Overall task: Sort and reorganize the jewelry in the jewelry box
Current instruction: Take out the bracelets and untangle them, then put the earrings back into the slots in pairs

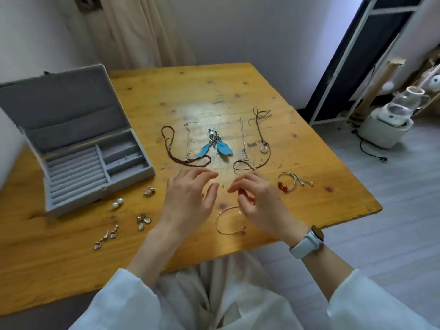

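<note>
Looking at my grey jewelry box [78, 160] lying open on the wooden table [166, 91], nearly empty; left hand [190, 198] fingers spread loose, right hand [257, 201] pinching a red bead bracelet [247, 197].

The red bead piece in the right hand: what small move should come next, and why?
Probably lay it down beside the red-bead bracelet, as the right hand pinches the red bead piece above the table, where jewelry lies grouped by kind.
</note>
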Demonstrator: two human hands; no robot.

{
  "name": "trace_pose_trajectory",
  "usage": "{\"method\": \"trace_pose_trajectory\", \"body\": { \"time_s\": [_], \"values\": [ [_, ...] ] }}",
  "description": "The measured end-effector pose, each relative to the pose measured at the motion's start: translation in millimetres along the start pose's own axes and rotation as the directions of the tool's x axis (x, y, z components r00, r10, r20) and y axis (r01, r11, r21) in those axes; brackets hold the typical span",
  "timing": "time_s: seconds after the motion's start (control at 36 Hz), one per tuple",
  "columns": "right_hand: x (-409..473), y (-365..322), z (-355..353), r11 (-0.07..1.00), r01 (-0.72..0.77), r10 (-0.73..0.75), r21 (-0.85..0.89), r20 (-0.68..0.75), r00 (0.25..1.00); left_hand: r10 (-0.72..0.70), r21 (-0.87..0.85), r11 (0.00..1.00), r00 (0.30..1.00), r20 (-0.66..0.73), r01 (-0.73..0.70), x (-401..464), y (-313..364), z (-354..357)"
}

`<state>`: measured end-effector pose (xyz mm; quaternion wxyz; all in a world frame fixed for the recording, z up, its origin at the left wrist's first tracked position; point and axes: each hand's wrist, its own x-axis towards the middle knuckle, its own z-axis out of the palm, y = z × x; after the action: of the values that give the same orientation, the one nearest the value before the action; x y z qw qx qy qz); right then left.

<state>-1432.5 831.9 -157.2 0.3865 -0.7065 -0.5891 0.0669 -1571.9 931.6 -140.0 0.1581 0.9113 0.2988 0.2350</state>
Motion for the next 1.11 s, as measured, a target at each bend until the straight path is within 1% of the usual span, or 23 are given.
{"method": "trace_pose_trajectory", "body": {
  "time_s": [0.14,0.25,0.31,0.39,0.47,0.56,0.61,0.67,0.72,0.81,0.89,1.0,1.11],
  "values": [
    [31.9,-31.9,29.5,0.998,0.058,-0.056,-0.014,0.107,0.993,-0.114,0.044,0.992,0.987,-0.111,0.119,-15.7,-36.9,-36.7],
    [50.4,-57.8,60.5,0.991,0.131,-0.124,-0.02,0.205,0.971,-0.239,0.025,0.969,0.957,-0.166,0.246,-40.8,-72.3,-63.3],
    [58.5,-73.1,79.6,0.985,0.172,-0.162,-0.023,0.24,0.957,-0.306,0.017,0.949,0.935,-0.178,0.314,-55.7,-92.6,-74.9],
    [68.9,-87.8,102.8,0.97,0.239,-0.223,-0.037,0.253,0.941,-0.39,0.006,0.918,0.903,-0.182,0.397,-70.6,-113.8,-80.5],
    [81.6,-100.7,127.5,0.952,0.286,-0.242,-0.108,0.304,0.922,-0.447,0.0,0.891,0.879,-0.167,0.454,-80.2,-128.2,-82.8],
    [91.0,-109.9,146.3,0.91,0.347,-0.243,-0.228,0.385,0.89,-0.459,0.016,0.886,0.879,-0.128,0.464,-81.7,-135.9,-82.3],
    [93.3,-112.6,153.9,0.875,0.393,-0.259,-0.283,0.411,0.874,-0.449,0.036,0.89,0.889,-0.09,0.454,-79.4,-139.2,-80.1],
    [94.0,-112.4,158.7,0.852,0.422,-0.277,-0.309,0.418,0.865,-0.436,0.029,0.899,0.898,-0.058,0.438,-75.4,-141.7,-76.9],
    [94.5,-110.5,159.8,0.853,0.419,-0.281,-0.312,0.402,0.871,-0.423,0.0,0.906,0.905,-0.03,0.424,-70.9,-142.7,-72.7],
    [96.5,-105.8,157.0,0.882,0.377,-0.264,-0.283,0.366,0.892,-0.404,0.0,0.915,0.914,-0.013,0.404,-65.8,-144.8,-65.1],
    [101.6,-101.6,151.2,0.916,0.316,-0.227,-0.248,0.33,0.916,-0.366,0.016,0.93,0.929,-0.049,0.367,-62.8,-146.4,-58.1],
    [114.4,-103.5,142.9,0.962,0.239,-0.19,-0.13,0.304,0.933,-0.335,-0.004,0.942,0.939,-0.075,0.336,-60.8,-148.8,-59.0],
    [129.8,-111.4,141.4,0.981,0.192,-0.176,-0.029,0.292,0.94,-0.316,-0.064,0.949,0.936,-0.155,0.31,-55.5,-156.6,-76.6]
  ]
}}
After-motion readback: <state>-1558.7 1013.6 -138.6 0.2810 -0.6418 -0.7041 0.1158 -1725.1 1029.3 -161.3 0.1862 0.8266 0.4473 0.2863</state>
